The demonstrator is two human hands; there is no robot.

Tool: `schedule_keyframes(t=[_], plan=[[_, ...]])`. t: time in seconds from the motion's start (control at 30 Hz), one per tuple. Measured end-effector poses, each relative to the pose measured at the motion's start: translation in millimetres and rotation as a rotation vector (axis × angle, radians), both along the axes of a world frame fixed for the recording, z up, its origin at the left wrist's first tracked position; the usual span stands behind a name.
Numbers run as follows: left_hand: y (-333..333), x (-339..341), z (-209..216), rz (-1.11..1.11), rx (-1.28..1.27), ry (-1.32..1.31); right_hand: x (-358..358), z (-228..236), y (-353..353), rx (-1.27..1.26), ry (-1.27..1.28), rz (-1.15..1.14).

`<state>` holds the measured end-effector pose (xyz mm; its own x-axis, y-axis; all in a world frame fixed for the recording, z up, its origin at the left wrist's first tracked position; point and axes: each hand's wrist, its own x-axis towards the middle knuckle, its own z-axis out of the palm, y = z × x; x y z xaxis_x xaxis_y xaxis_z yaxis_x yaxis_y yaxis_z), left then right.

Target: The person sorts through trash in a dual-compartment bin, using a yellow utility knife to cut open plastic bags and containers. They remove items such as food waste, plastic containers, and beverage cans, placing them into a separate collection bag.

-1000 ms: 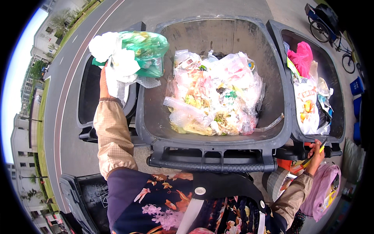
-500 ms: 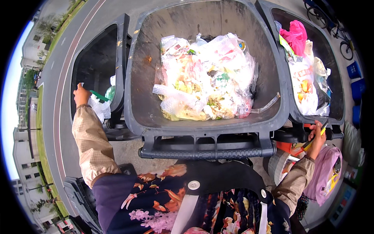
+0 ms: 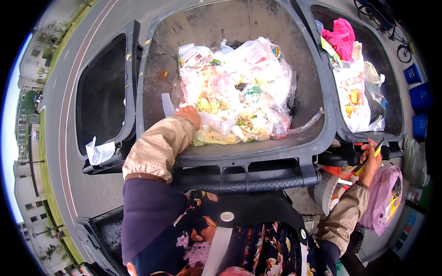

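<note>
Clear bubble wrap (image 3: pixel 167 105) just beside left-hand fingers (image 3: pixel 185 110), inside grey bin (image 3: pixel 232 20).

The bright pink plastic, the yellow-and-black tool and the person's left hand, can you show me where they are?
Bright pink plastic (image 3: pixel 340 39): head view, its crumpled middle.
Yellow-and-black tool (image 3: pixel 378 151): head view, its yellow upper part.
Left hand (image 3: pixel 189 116): head view, the back of the hand.

outdoor rubbish point beside a grey road (image 3: pixel 70 50)
open bins (image 3: pixel 212 27), two holding bagged waste (image 3: pixel 258 87); grass strip (image 3: pixel 45 179), pale buildings (image 3: pixel 23 193) and a bicycle (image 3: pixel 404 54) farther off, in daylight
</note>
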<state>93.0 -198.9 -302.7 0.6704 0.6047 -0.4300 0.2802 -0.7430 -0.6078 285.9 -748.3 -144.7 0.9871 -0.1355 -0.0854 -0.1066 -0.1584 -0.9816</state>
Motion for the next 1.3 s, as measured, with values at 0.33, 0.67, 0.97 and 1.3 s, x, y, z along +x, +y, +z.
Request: schedule_keyframes(t=[0.33, 0.67, 0.97, 1.3], plan=[[107.4, 58.7, 160.4, -0.122, -0.372, -1.063, -0.5, 3.4, 10.4, 0.023, -0.025, -0.004], [238.5, -149.4, 276.4, 0.318, 0.125, -1.558, 16.2, -24.4, -21.1, 0.025, -0.067, 0.021], [265.6, -319.6, 208.8, 0.618, -0.337, -1.726, 21.4, -15.6, -17.4, -0.166, -0.041, -0.006], [214.7, -342.7, 198.6, 0.831, -0.102, -1.132, 20.8, -20.6, -18.0, -0.213, -0.102, 0.004]])
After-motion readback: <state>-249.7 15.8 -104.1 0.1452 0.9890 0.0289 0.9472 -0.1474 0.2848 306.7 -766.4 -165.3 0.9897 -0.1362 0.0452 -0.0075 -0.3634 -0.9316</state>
